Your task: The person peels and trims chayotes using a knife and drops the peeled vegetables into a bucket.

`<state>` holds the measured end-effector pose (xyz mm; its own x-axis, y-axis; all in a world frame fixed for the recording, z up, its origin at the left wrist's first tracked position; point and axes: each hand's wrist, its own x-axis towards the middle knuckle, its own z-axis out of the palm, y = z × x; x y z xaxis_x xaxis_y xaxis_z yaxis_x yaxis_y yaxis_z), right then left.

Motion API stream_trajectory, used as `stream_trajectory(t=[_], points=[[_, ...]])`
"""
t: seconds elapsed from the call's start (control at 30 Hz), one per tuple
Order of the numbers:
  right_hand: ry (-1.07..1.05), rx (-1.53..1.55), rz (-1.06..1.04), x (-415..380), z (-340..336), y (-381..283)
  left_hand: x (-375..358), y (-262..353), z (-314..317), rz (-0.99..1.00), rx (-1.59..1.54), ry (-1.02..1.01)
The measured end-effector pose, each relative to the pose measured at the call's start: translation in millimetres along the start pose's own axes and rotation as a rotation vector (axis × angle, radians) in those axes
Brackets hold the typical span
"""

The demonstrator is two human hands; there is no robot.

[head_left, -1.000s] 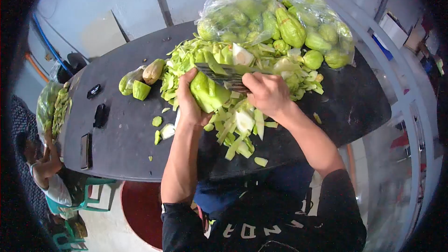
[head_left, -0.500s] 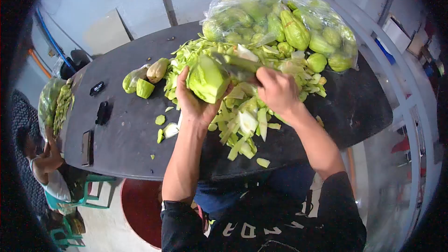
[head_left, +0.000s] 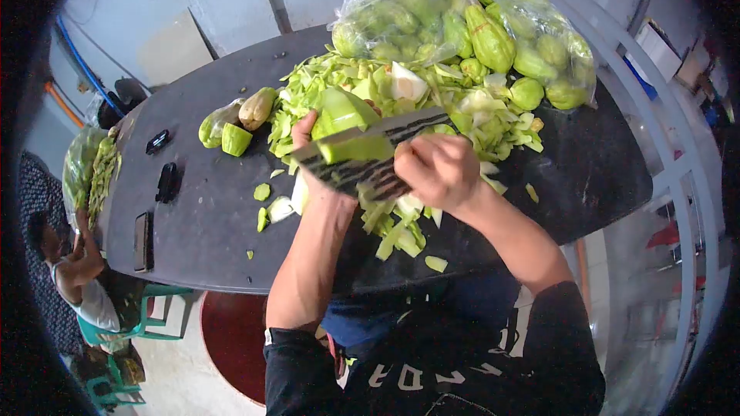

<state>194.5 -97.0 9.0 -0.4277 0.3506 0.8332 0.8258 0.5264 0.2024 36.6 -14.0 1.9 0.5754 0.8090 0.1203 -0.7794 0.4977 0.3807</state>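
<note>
My left hand (head_left: 327, 185) is wrapped round a pale green, partly peeled chayote (head_left: 343, 112), mostly hidden behind the blade. In my right hand (head_left: 439, 169) is a broad knife (head_left: 362, 156), its dark-streaked blade lying across the front of the chayote. Under and behind both hands spreads a heap of green peelings (head_left: 308, 88) with white pieces among them. Left of the heap sit a cut green piece (head_left: 236, 139) and a pale chayote (head_left: 257, 108). A clear plastic bag (head_left: 401, 19) full of chayotes stands behind the heap.
On the dark table (head_left: 216, 216) at the left lie a black rectangular object (head_left: 144, 242) and two small black objects. A person (head_left: 81, 277) sits at the far left beside another bag of greens (head_left: 81, 166). A grey metal railing (head_left: 663, 131) runs along the right.
The knife has swung from behind and right of the chayote to across its front, its flat side now facing me. My right hand has moved slightly down and left.
</note>
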Motion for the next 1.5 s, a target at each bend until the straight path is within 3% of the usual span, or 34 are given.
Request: stream_trajectory(t=[0.07, 0.33, 0.47, 0.6, 0.77, 0.93, 1.0, 1.07, 1.2, 1.27, 1.5], points=[[0.001, 0.001, 0.075, 0, -2, 6, -6, 0, 17, 0.106, 0.133, 0.149], [-0.042, -0.016, 0.172, -4, -2, 12, -6, 10, 21, 0.161, 0.103, 0.079], [-0.037, 0.017, 0.237, -6, -3, 19, -9, 7, 17, 0.073, 0.141, 0.104], [0.032, 0.084, 0.122, 5, -14, 3, -12, 1, 24, -0.010, 0.158, 0.072], [0.025, 0.101, 0.142, 5, -13, 7, -5, 0, 10, 0.099, 0.145, 0.142], [-0.002, 0.061, 0.227, -4, -9, 20, -11, -4, 20, 0.030, 0.181, 0.061], [-0.015, 0.079, 0.144, 4, -20, 7, -12, -1, 19, 0.039, 0.135, 0.072], [0.067, 0.102, 0.103, 9, -17, -4, -12, 7, 17, 0.010, 0.236, -0.044], [0.015, 0.072, 0.109, 4, -13, 5, -14, 6, 21, 0.007, 0.178, 0.014], [-0.030, 0.040, 0.208, -1, -9, 13, -7, 4, 3, 0.063, 0.153, 0.079], [-0.071, 0.005, 0.326, -9, 3, 29, -13, 4, 16, -0.004, 0.234, -0.013]])
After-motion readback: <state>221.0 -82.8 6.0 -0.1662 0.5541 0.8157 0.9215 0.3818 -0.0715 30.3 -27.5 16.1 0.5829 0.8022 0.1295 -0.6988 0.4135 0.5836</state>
